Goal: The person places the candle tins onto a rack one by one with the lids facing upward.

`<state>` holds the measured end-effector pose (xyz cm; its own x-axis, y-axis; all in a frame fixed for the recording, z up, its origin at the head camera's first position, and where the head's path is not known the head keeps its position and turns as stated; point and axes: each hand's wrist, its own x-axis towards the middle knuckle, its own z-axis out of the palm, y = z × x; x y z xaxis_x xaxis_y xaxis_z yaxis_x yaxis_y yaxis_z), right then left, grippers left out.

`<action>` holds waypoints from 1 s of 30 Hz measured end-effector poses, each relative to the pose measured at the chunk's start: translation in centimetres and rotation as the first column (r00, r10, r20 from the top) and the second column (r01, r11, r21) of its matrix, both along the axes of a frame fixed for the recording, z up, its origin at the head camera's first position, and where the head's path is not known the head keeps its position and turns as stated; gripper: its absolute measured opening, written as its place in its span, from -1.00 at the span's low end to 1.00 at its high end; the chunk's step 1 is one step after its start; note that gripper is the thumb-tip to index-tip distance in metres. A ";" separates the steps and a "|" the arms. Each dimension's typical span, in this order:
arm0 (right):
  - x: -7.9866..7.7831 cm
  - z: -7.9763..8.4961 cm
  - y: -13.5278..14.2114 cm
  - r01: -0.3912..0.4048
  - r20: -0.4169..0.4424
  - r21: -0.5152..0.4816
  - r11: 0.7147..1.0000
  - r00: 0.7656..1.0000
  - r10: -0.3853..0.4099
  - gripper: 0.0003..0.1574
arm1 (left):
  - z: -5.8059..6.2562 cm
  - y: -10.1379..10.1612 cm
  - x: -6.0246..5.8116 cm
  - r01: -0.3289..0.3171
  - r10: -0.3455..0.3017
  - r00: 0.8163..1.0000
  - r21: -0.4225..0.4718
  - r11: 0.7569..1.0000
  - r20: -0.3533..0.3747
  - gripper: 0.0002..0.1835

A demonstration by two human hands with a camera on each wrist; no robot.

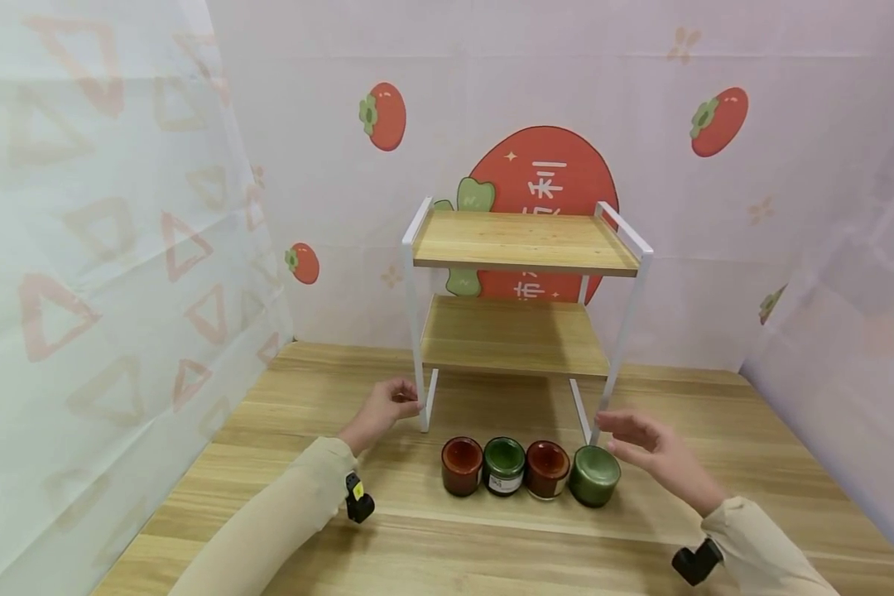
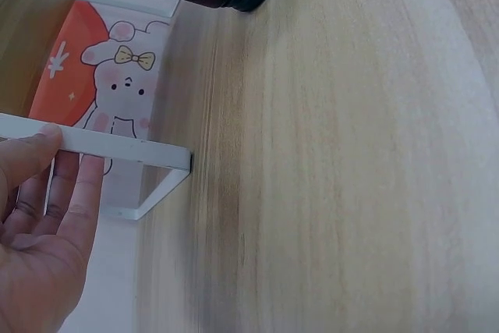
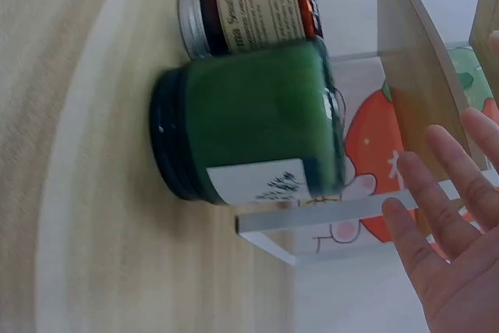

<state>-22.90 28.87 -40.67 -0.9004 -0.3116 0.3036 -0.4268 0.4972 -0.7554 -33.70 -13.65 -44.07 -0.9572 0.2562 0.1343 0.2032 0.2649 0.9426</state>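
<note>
My left hand [image 1: 387,407] pinches the front left leg of a two-tier wooden shelf [image 1: 525,240] with a white frame. In the left wrist view, the thumb lies on the white leg [image 2: 117,146] and the fingers are behind it. My right hand [image 1: 659,455] is beside the front right leg [image 1: 617,364], its fingers spread in the right wrist view. In front of the shelf stands a row of glass jars like candle jars: a red jar [image 1: 462,468], a dark green jar [image 1: 503,466], another red jar [image 1: 547,470] and a lighter green jar [image 1: 594,477], nearest my right hand.
The shelf stands on a wood-grain table [image 1: 417,555], towards its back. A pale printed cloth [image 1: 328,182] hangs behind, and cloth walls rise at the left and right. Both wrists wear a small black camera [image 1: 359,499].
</note>
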 end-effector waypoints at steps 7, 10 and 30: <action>0.1 -1.7 -0.3 -0.009 0.080 -0.023 1.000 0.997 0.010 -0.40 | 0.2 0.1 0.0 0.002 -0.002 1.000 0.002 1.000 0.008 -0.84; 0.2 -2.2 -0.4 -0.024 0.108 -0.033 0.999 0.994 0.028 -0.37 | 0.3 0.1 0.0 0.006 -0.006 1.000 -0.003 1.000 0.010 -0.84; 0.1 -4.3 -0.1 -0.024 0.111 0.018 1.000 0.994 0.022 -0.20 | 0.2 -0.2 0.1 0.031 -0.032 0.999 -0.026 0.999 -0.012 -0.82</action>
